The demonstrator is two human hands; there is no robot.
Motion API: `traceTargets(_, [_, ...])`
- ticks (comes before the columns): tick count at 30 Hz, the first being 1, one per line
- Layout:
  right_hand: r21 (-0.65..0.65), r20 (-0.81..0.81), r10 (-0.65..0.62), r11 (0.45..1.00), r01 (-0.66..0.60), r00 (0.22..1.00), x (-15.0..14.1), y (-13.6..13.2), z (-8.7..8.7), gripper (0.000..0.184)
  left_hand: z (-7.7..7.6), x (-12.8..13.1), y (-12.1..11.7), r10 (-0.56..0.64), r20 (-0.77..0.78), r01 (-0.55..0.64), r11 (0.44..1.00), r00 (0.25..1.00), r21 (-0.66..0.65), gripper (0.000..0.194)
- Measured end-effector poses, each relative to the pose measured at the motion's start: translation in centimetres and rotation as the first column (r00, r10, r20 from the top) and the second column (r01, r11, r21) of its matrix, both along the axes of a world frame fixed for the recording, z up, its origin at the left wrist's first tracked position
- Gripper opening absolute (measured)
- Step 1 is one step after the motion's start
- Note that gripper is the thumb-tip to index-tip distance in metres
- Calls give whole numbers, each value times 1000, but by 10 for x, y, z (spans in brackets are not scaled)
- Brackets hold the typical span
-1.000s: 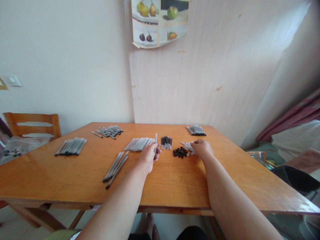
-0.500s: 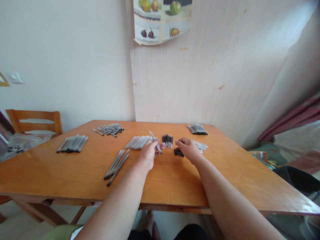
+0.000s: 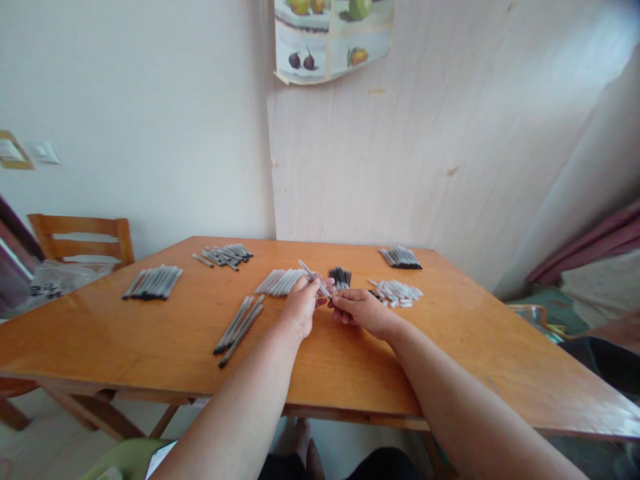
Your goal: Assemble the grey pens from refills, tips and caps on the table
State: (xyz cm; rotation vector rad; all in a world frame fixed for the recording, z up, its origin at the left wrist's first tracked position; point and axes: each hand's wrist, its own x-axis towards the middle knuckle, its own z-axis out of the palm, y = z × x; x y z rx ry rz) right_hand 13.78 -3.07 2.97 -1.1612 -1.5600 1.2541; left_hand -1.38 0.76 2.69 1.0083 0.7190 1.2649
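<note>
The left hand's (image 3: 303, 307) grip is wrapped round a pen (image 3: 307, 269), holding it tilted above the middle of the counter (image 3: 350, 377), well in from the near edge. The right hand's (image 3: 363, 308) grip is pinched narrow at the pen's low, dark tip (image 3: 330, 304). It looks best to hold the pen still and push gently, straight along it. White bits (image 3: 401, 292) lie to the right, nearer the counter's far right corner.

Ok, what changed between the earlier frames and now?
The right hand moved left, from the white pieces past the black ones, to the near end of the pen, whose tip now leans left. The left hand still holds it. The pen bundles stayed put.
</note>
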Motion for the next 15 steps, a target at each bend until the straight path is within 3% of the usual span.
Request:
traceTargets(10, [79,-26,-90,993,92,996,-2,7,-6,32,2,2,-1,10,26,-10,1000,1000,-3,24])
traceTargets(15, [198,87,-163,970,143,983,-3,6,-5,25,4,3,-2,40,24,-39,999,999,-33,23])
